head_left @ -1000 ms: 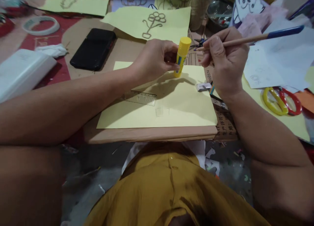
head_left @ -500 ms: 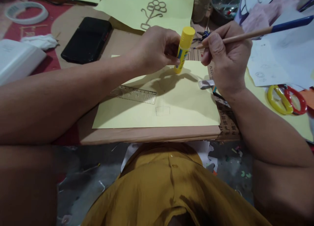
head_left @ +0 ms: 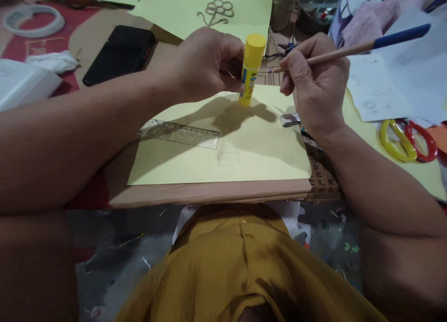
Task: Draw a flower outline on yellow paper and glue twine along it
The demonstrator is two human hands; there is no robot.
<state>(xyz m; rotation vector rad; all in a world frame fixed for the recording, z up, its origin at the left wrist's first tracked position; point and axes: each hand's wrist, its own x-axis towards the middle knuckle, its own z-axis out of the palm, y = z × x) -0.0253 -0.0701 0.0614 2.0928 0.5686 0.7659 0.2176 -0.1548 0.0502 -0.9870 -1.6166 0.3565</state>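
A yellow glue stick [head_left: 252, 61] stands nearly upright over the upper part of a yellow sheet of paper [head_left: 265, 159]; my left hand [head_left: 209, 65] is closed around its side. In my right hand [head_left: 316, 79] is a wooden pencil [head_left: 345, 53] with a blue end, its tip pointing left toward the glue stick and apart from the paper. A clear plastic ruler [head_left: 181, 134] lies on the sheet, left of a faint pencilled box. By my right wrist rests a white eraser [head_left: 289, 120] in a sleeve, partly hidden.
A black phone [head_left: 117, 56] and a roll of tape [head_left: 34, 21] lie at the left. Behind is a yellow sheet with a flower drawing [head_left: 167, 14]. Scissors with yellow and red handles [head_left: 398, 138] lie at the right, near white papers [head_left: 398, 84].
My left hand has shifted slightly left with the glue stick. My right hand has also moved a little left, still holding the pencil. The whole view has shifted slightly.
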